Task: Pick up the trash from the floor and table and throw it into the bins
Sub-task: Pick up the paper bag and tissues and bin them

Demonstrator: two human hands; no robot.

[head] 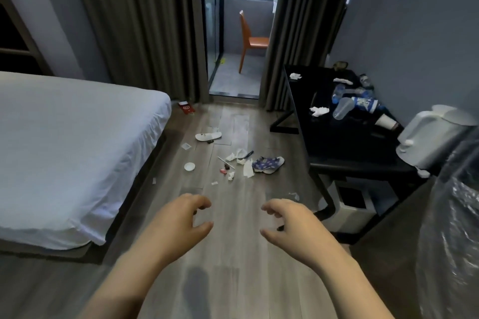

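Both hands are hovering low over the wood floor (246,280), empty: left hand (186,217) & right hand (287,220) w/ fingers loosely curled, holding nothing. Trash is lying on the floor ahead, well apart from the hands: crumpled tissues (247,167), blue patterned wrapper (268,164), white lid (189,166). More is sitting on the black tabletop (337,142) at right, incl. clear cup (342,109) & blue-labelled bottle (365,105). White bin (350,204) is standing under the tabletop. Bed (64,150) is lying at left.
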